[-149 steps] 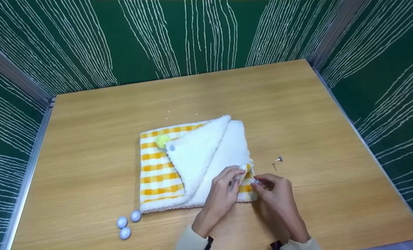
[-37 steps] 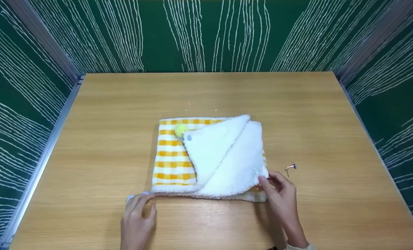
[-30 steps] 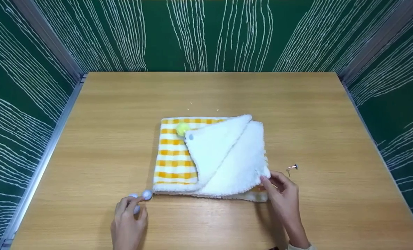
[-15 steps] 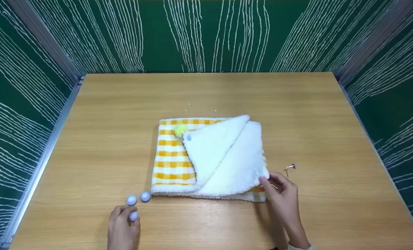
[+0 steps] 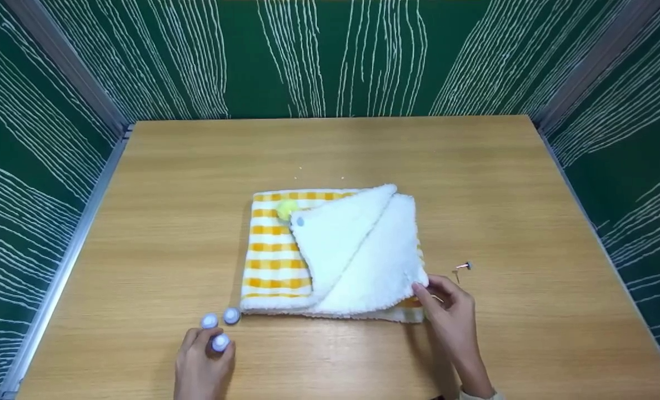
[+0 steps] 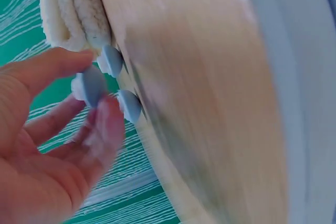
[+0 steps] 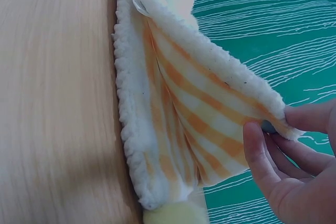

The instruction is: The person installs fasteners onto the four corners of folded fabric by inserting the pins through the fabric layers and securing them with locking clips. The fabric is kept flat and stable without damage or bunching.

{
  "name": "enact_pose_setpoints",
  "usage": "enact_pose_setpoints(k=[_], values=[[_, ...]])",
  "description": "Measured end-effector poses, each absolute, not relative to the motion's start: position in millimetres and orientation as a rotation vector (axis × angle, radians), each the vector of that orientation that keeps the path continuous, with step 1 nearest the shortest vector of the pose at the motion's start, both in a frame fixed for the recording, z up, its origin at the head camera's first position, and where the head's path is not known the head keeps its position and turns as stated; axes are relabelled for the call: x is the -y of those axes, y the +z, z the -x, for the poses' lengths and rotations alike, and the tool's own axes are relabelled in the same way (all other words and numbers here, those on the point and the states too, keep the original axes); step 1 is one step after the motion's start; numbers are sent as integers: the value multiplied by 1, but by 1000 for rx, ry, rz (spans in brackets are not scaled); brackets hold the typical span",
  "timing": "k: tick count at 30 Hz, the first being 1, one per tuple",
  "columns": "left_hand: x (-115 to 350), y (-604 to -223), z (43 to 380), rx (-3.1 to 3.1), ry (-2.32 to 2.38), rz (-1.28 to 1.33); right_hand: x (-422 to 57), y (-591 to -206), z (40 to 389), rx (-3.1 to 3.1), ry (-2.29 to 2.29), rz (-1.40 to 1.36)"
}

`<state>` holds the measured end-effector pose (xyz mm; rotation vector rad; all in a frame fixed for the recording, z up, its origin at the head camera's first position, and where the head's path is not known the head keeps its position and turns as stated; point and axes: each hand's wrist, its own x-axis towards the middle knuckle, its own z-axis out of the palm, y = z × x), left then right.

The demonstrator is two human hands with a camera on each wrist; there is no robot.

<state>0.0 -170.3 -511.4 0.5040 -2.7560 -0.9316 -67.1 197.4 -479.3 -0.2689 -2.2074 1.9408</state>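
Observation:
My left hand [image 5: 202, 361] pinches a pale blue, mushroom-shaped cap [image 5: 220, 342] by its edge. In the left wrist view this cap shows between thumb and fingertips, off the table. Two like caps, a left one [image 5: 209, 320] and a right one [image 5: 231, 315], sit just beyond it, near the blanket's near left corner. The folded blanket [image 5: 277, 266] is yellow-and-white checked with a white fleecy side. My right hand [image 5: 452, 311] grips its near right corner, lifted and bent over. A small blue-grey piece [image 7: 268, 126] shows among those fingers against the checked side; its kind is mostly hidden.
Two small metal pins lie right of the blanket; one has a dark blue head [image 5: 468, 265]. A yellow-green pompom [image 5: 287, 209] and a blue dot [image 5: 300, 221] show at the folded flap's tip. Small white bits lie behind the blanket on the wooden table [image 5: 169, 222].
Since five seconds ago my left hand has left the blanket's right edge for the caps at left. It now holds one, moved slightly right over the last half second. My right hand stays on the corner.

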Motion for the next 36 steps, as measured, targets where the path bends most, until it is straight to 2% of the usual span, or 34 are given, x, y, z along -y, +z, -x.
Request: enact_pose_setpoints(k=[3,6,15,36], values=[[165,-516,1,2574,-939,-243,-198,-479,67,2184,1955,253],[159,-517,4,2493,-941,-94,-198,-478,66,2177,1967,246],[136,-502,17,2614,-1023,-104,-199,-474,64,2222,1928,265],[100,-491,39,2359,-1455,281,-196,-474,63,2185,1961,222]])
